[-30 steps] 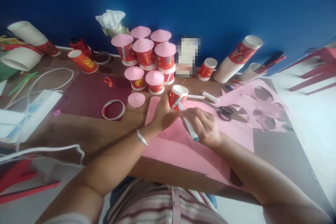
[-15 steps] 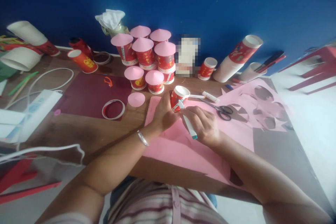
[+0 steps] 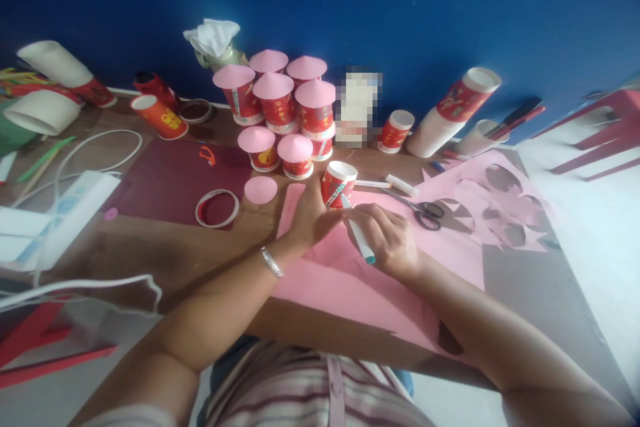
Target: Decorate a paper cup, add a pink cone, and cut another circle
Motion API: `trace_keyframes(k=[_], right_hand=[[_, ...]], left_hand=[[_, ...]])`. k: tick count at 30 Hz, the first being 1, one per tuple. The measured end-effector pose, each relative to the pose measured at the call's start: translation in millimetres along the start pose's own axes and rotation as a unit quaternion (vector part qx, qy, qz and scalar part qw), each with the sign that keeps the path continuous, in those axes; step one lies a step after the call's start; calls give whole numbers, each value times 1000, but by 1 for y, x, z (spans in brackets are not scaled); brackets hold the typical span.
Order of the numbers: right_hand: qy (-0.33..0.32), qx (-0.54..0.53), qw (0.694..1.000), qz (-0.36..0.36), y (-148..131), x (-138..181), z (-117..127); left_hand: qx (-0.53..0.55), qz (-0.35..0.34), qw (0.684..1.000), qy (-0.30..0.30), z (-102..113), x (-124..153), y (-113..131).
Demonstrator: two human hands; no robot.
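Observation:
My left hand (image 3: 309,217) grips a small red paper cup (image 3: 339,183) that stands on a pink paper sheet (image 3: 345,280). My right hand (image 3: 393,240) is closed round a white marker with a green end (image 3: 361,240), whose tip touches the cup's side. A silver bracelet (image 3: 271,262) is on my left wrist. Just behind the cup stands a cluster of red cups capped with pink paper cones (image 3: 280,110). A loose pink paper circle (image 3: 261,189) lies to the left of my left hand.
Black scissors (image 3: 425,210) and a white glue stick (image 3: 401,185) lie right of the cup, beside pink paper with round holes (image 3: 495,203). A tape ring (image 3: 217,207), dark red mat (image 3: 175,180), stacked cups (image 3: 450,113) and white cable (image 3: 95,153) fill the wooden table.
The cup has been turned and tilted slightly in my left hand. The marker tip stays on the cup's side. Both arms stay nearly still.

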State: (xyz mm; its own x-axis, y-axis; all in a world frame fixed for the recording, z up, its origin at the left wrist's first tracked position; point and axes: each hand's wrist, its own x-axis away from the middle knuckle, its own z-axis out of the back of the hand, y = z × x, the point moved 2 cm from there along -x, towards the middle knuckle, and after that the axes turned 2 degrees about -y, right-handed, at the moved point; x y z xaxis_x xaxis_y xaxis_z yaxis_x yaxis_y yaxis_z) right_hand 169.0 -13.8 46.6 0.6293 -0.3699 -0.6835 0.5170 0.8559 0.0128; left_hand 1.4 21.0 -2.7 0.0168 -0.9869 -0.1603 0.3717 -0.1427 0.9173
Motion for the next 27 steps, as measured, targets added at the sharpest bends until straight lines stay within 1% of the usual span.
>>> trace_keyframes(k=[3,7,10,19,24,27], right_hand=[[-1,1,1000,-1,0,1,0],[-11,5,1000,-8,0,2,-2],[-10,4,1000,-6,0,3,-2],[-5,7,1000,-6,1,4,-2],[15,0,1000,15,-2,2,0],[23,8,999,29,-4,0,1]], left_hand=[[2,-4,1000,7,0,-1,0],[12,-34,999,9,1,-2,-1],[5,-44,999,13,1,-3,-2],[-9,-36,999,16,2,-2,-3],[-15,-16,1000,3,1,1,2],[-2,-24,1000,-11,-1,2,4]])
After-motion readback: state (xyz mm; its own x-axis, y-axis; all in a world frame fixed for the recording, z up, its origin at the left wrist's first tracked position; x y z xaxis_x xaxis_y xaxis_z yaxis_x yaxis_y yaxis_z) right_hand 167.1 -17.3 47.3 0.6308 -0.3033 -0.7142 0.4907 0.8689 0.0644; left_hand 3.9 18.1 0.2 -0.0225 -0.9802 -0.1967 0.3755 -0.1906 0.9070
